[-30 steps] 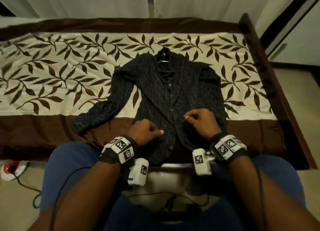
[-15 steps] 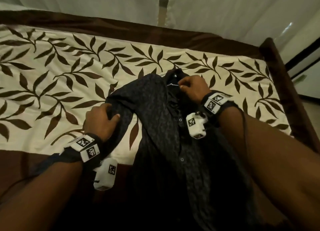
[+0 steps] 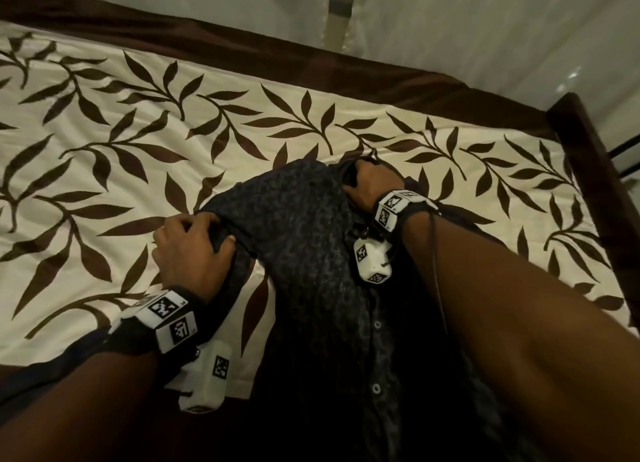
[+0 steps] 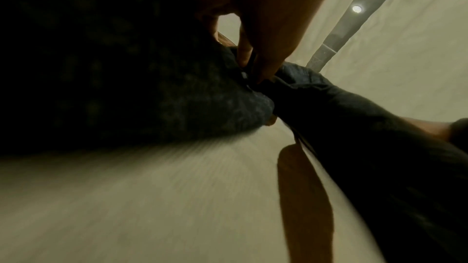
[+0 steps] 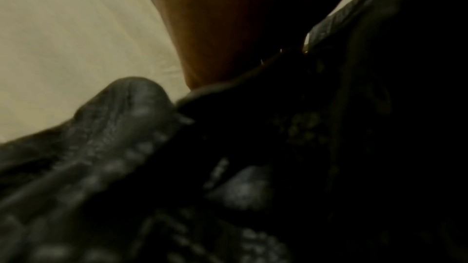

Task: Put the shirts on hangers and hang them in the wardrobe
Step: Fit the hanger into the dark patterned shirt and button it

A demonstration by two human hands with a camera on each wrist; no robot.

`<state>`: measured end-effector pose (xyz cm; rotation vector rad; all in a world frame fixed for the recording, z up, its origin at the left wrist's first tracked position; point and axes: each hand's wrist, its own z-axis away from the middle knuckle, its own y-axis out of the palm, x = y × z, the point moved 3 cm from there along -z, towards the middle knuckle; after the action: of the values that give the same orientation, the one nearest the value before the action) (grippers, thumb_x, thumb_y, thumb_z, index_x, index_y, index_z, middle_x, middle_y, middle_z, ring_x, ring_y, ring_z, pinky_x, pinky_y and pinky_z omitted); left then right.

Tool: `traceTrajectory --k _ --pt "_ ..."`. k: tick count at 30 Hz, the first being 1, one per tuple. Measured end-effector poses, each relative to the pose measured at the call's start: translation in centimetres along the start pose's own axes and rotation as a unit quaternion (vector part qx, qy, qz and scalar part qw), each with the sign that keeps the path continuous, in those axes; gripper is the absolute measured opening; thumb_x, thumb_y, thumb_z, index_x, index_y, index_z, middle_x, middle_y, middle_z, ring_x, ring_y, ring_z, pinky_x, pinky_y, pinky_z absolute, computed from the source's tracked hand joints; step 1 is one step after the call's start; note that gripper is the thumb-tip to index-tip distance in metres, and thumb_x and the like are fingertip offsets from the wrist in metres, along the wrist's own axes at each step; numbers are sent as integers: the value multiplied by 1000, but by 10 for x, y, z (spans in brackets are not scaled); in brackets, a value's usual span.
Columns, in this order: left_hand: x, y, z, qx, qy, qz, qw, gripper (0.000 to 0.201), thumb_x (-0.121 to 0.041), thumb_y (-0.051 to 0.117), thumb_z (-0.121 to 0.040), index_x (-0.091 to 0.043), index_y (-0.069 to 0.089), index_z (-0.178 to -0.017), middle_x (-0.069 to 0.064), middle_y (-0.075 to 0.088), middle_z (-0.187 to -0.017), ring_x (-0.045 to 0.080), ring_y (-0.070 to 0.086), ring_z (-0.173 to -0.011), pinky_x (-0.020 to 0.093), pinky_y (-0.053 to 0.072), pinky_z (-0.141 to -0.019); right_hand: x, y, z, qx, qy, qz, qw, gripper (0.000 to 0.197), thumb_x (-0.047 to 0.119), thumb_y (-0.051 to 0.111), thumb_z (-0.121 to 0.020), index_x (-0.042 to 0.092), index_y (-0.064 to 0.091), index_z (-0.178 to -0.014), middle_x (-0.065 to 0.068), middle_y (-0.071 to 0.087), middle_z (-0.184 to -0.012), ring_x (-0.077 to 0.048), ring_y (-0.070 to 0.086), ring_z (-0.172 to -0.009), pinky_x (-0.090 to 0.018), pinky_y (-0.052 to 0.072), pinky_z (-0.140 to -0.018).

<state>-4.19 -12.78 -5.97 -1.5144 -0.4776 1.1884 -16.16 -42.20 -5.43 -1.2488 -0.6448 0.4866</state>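
A cream bedspread printed with dark brown leaf sprigs (image 3: 145,170) covers the bed, edged by a plain brown border (image 3: 242,59) along the far side, with a dark wooden bed frame corner (image 3: 585,139) at the right and pale curtains (image 3: 450,21) hanging behind. On it lies the dark charcoal, speckled button-front shirt (image 3: 311,253), its body running toward the person and its collar end farthest away. The left hand (image 3: 188,250) has its fingers curled round a bunched fold at the shirt's shoulder, where the sleeve begins. The right hand (image 3: 370,188) is curled into the fabric at the collar end, its fingertips hidden in the cloth. The head view shows both grips and 2 buttons down the placket; the left wrist view shows, close up, fingers (image 4: 247,53) pinching the dark cloth above the cream surface. The right wrist view is dim and blurred, showing only folds of the shirt (image 5: 121,127) against the cream cover.
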Motion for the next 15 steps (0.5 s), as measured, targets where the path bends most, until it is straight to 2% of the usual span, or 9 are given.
traceTrajectory --k 2,4,7,9,11,13,15 --pt "0 0 -3 1 -6 -2 1000 44 -36 68 -89 -18 59 -128 21 46 -135 42 37 -127 55 35 -103 -1 -2 0 12 -1 -31 999 51 43 61 -92 13 54 -133 -12 63 -127 -33 59 -114 -37 47 -91" --pt "2 0 -6 5 -2 -13 1000 44 -37 68 -89 -19 59 -128 20 48 -134 42 38 -127 56 36 -102 -5 -7 2 4 1 -49 999 44 38 64 -90 13 60 -126 -11 66 -121 -33 61 -110 -35 48 -88" --pt "6 -4 -9 13 6 -14 1000 41 -36 70 -88 -20 59 -125 20 50 -132 43 40 -126 57 37 -101 -13 -21 7 -38 6 -77 996 20 30 63 -90 14 66 -101 -11 69 -100 -32 64 -94 -32 46 -75" --pt "11 -7 -13 16 11 -13 1000 44 -29 74 -85 -18 56 -124 22 50 -130 43 43 -123 55 40 -99 -19 -34 10 -44 -6 -124 991 5 20 65 -90 17 68 -88 -6 69 -88 -26 66 -86 -31 49 -73" --pt "15 -10 -17 31 23 -5 999 53 -23 77 -83 -15 50 -128 23 54 -125 42 50 -117 52 44 -96 -24 -55 13 -27 -32 -178 983 8 10 68 -90 16 72 -88 -4 72 -84 -20 69 -79 -32 57 -76" --pt "17 -15 -20 47 47 0 998 53 -17 74 -85 -9 49 -132 23 62 -118 41 58 -109 50 48 -91 -28 -81 20 -10 -60 -223 973 9 5 67 -91 11 73 -92 -5 72 -80 -12 70 -68 -31 59 -71" --pt "20 -24 -25 39 64 8 997 43 -14 67 -91 -9 54 -131 20 66 -112 38 62 -102 49 48 -88 -39 -111 27 -69 -56 -249 964 13 2 64 -92 13 71 -90 -3 70 -73 -3 65 -55 -27 57 -64"
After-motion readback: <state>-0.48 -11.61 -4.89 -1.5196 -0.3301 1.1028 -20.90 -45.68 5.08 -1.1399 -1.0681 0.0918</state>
